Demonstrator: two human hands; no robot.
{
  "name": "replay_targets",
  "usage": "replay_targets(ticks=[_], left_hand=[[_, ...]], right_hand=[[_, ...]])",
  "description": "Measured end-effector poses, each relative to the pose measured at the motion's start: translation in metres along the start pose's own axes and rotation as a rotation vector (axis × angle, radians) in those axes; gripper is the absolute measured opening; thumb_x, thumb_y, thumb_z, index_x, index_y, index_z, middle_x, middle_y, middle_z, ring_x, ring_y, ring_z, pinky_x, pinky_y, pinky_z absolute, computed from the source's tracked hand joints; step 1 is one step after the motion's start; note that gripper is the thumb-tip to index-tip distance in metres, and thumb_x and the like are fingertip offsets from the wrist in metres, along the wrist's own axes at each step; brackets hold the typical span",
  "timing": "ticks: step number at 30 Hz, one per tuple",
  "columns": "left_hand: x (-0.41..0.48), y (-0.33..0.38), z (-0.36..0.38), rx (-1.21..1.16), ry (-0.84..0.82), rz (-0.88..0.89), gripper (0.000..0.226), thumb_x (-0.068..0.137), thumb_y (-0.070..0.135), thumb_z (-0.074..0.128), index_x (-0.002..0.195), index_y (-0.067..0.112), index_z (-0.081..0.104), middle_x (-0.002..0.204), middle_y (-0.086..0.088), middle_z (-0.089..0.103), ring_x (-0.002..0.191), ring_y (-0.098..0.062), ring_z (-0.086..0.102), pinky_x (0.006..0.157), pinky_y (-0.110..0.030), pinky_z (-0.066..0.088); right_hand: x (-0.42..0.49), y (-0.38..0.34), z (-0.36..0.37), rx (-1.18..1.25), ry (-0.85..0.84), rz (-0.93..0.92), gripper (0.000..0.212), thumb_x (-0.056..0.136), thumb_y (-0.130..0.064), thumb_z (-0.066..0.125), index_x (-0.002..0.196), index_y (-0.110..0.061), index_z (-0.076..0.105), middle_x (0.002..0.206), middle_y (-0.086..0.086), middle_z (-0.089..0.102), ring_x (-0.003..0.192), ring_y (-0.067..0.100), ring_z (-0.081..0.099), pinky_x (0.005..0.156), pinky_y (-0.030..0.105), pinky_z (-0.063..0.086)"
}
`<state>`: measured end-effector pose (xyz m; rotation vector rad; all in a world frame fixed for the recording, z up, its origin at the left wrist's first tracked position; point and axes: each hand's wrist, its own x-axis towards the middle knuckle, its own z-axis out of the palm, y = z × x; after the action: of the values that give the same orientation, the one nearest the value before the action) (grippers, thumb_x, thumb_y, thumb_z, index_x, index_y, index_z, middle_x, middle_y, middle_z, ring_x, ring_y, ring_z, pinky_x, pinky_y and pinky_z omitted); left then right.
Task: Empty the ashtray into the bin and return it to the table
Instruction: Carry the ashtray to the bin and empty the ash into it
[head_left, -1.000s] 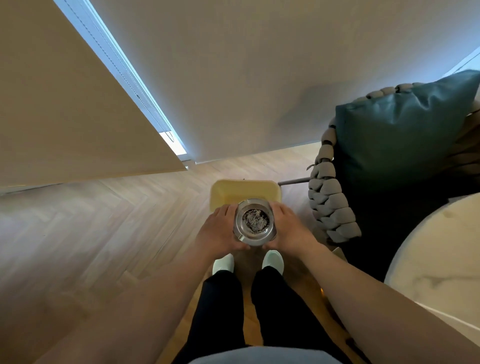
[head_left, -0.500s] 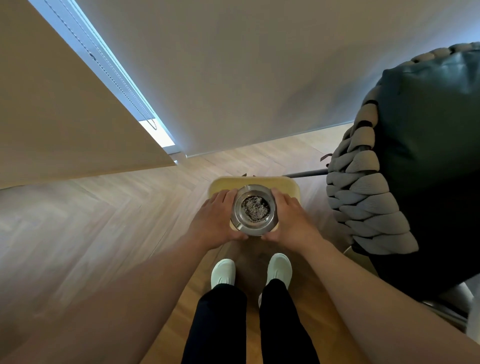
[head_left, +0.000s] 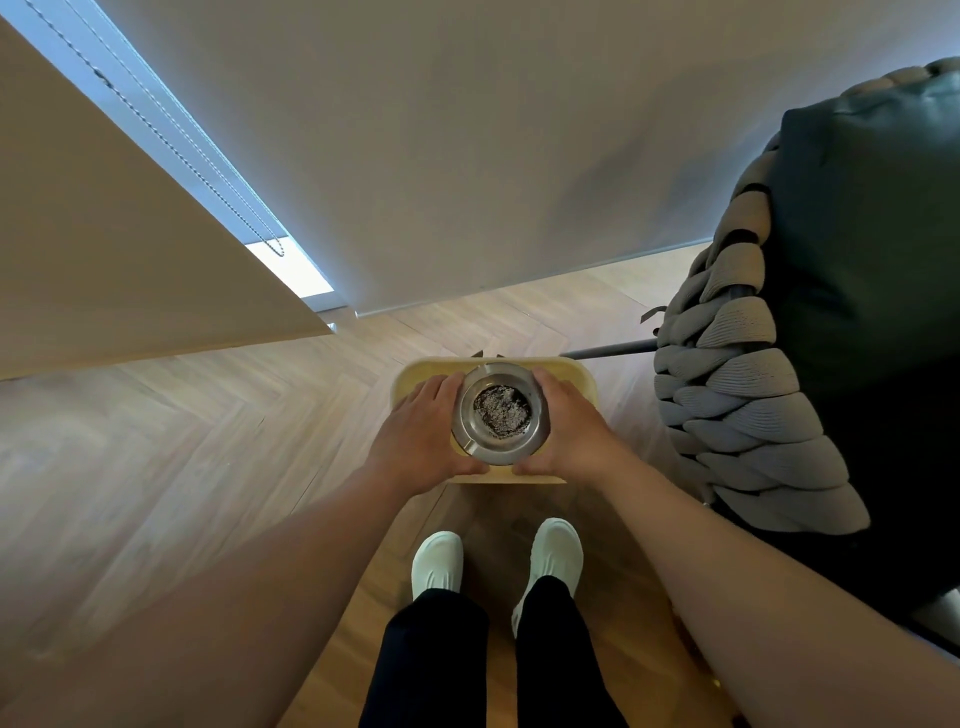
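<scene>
We hold the metal ashtray (head_left: 500, 413) level over the yellow bin (head_left: 576, 376), left hand (head_left: 421, 431) and right hand (head_left: 574, 426) clamped on opposite rim edges; judged rigid, light, slick, its loose ash spill-prone, so rim-side grip suits tipping.

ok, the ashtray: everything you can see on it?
The ashtray is round, of shiny silver metal, with a broad flat rim that has cigarette notches, one at the far side and one at the near left. Its bowl holds dark grey ash. It is upright and roughly level, held between the left hand and the right hand, which clasp its sides, right above the open yellow bin on the floor.
</scene>
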<state>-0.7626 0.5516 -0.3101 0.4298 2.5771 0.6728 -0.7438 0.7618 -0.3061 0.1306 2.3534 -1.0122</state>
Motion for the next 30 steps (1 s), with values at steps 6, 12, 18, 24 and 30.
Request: replay_targets(ticks=[6, 12, 18, 24, 30], left_hand=[[0.001, 0.004, -0.001, -0.017, 0.003, -0.018, 0.11, 0.051, 0.055, 0.087, 0.14, 0.02, 0.034, 0.138, 0.002, 0.047, 0.126, -0.02, 0.044, 0.105, -0.037, 0.038], [0.002, 0.005, -0.004, -0.022, 0.015, -0.042, 0.111, 0.05, 0.059, 0.087, 0.14, 0.023, 0.034, 0.137, 0.005, 0.048, 0.124, -0.018, 0.046, 0.102, -0.036, 0.04], [0.002, -0.001, -0.008, -0.006, -0.011, -0.035, 0.111, 0.05, 0.058, 0.087, 0.14, 0.022, 0.033, 0.138, 0.004, 0.048, 0.125, -0.018, 0.046, 0.104, -0.038, 0.04], [0.004, -0.006, -0.009, 0.024, -0.042, -0.006, 0.113, 0.051, 0.058, 0.087, 0.143, 0.021, 0.033, 0.141, 0.003, 0.046, 0.127, -0.018, 0.044, 0.104, -0.038, 0.041], [0.005, -0.005, -0.01, 0.039, -0.074, 0.034, 0.112, 0.049, 0.056, 0.088, 0.141, 0.021, 0.034, 0.14, 0.004, 0.045, 0.127, -0.017, 0.042, 0.101, -0.036, 0.042]], right_hand=[[0.004, 0.009, -0.009, 0.353, 0.062, 0.147, 0.063, 0.093, -0.001, 0.058, 0.144, -0.036, 0.044, 0.082, -0.012, 0.056, 0.075, 0.007, 0.056, 0.083, 0.034, 0.057], [0.002, 0.013, -0.005, 0.777, 0.195, 0.394, 0.029, 0.089, -0.002, 0.069, 0.117, -0.005, 0.064, 0.085, 0.01, 0.07, 0.068, 0.016, 0.068, 0.063, 0.026, 0.056], [0.001, 0.012, -0.002, 0.972, 0.141, 0.463, 0.004, 0.086, -0.002, 0.072, 0.088, -0.003, 0.068, 0.08, 0.013, 0.071, 0.069, 0.021, 0.071, 0.06, 0.03, 0.059], [0.001, 0.012, -0.003, 0.97, 0.054, 0.474, 0.003, 0.089, -0.001, 0.068, 0.091, 0.0, 0.067, 0.072, 0.012, 0.073, 0.061, 0.021, 0.073, 0.06, 0.034, 0.062], [-0.003, 0.011, -0.005, 0.886, -0.022, 0.49, 0.006, 0.091, 0.003, 0.063, 0.095, 0.007, 0.061, 0.08, 0.019, 0.068, 0.06, 0.024, 0.072, 0.059, 0.034, 0.064]])
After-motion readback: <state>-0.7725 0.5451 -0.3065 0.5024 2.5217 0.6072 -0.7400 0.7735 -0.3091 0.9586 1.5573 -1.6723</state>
